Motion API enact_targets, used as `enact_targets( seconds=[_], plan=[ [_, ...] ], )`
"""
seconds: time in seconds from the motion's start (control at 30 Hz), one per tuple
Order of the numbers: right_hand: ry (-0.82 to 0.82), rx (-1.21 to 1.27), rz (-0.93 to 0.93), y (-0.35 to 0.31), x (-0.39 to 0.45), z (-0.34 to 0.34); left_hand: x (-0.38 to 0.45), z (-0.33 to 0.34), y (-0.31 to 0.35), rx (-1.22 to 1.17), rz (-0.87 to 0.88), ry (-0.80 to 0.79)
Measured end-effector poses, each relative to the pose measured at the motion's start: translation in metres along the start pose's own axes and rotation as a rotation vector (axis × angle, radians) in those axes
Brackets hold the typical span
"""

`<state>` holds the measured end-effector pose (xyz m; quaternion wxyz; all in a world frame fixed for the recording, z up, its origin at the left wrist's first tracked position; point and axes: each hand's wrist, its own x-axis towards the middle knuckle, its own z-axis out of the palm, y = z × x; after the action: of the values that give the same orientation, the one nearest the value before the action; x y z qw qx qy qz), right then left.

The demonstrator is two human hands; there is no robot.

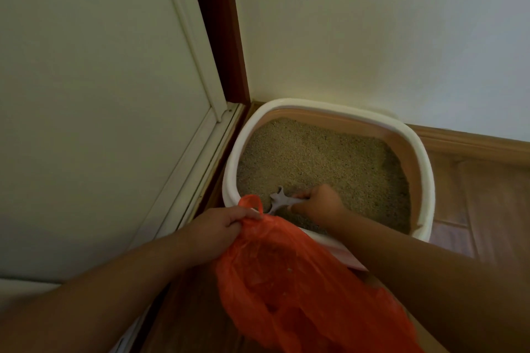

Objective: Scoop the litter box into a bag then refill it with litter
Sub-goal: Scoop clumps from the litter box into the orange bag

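Observation:
A white-rimmed litter box (427,180) with pinkish inner walls sits in the room's corner, filled with tan litter (321,160). My left hand (220,226) grips the rim of an orange plastic bag (292,289) just in front of the box's near-left edge. The bag hangs open toward me. My right hand (318,203) reaches into the box and holds a grey scoop (279,202) by its handle, the scoop lying low over the litter at the near side.
A white door panel (100,94) with a dark red frame (220,37) stands close on the left. A pale wall (372,37) backs the box. Wooden floor (473,195) and a baseboard extend to the right.

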<state>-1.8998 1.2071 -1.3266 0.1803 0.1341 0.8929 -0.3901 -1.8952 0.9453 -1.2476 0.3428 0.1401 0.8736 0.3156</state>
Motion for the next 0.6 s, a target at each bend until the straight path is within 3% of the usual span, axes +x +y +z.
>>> enact_targets(
  seconds=[0.43, 0.6],
  plan=[
    [-0.008, 0.402, 0.038, 0.009, 0.006, -0.001, -0.008, 0.000, 0.006, -0.055, -0.031, 0.074],
    [-0.005, 0.523, -0.003, 0.011, -0.008, -0.034, -0.012, 0.000, 0.013, -0.084, -0.009, 0.087]
  ],
)
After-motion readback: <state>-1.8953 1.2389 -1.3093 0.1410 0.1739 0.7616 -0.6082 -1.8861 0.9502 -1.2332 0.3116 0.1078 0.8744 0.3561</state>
